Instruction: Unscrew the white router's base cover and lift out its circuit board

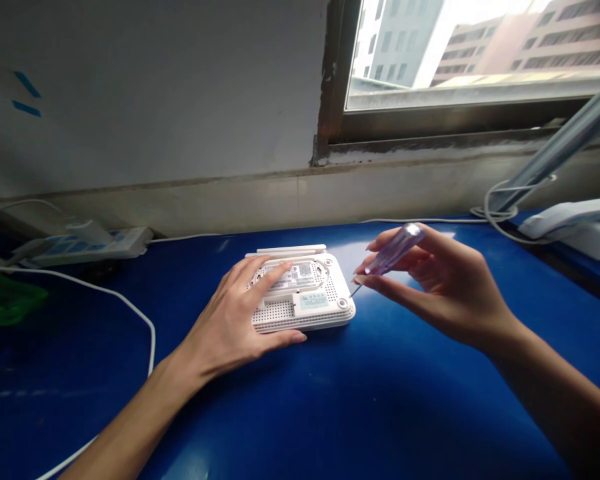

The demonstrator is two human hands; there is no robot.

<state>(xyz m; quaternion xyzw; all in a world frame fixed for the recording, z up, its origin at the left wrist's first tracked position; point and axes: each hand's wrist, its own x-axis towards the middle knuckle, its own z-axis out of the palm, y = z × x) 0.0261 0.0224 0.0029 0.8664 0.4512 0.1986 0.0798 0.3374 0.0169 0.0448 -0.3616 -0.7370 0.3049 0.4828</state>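
**Q:** What does the left hand (225, 320) hide?
**A:** It covers much of the white router (275, 313), including part of its top face.
**Q:** Can the label (314, 300) be read?
**A:** No, its print is too small.
**Q:** And the right hand (445, 287)?
**A:** Its fingers hide part of the screwdriver (395, 250).
**Q:** What about the edges?
**A:** A blurred green object (5, 297) is cut off at left, a metal arm (555, 147) at right, and a building (480, 40) at top.

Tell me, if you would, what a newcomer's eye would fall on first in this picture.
The white router lying upside down mid-way along the blue desk stands out first, with the left hand spread over it. To its right, the right hand pinches a small screwdriver with a translucent purple handle, its thin tip near the router's edge. Above them, a bright window shows buildings outside.
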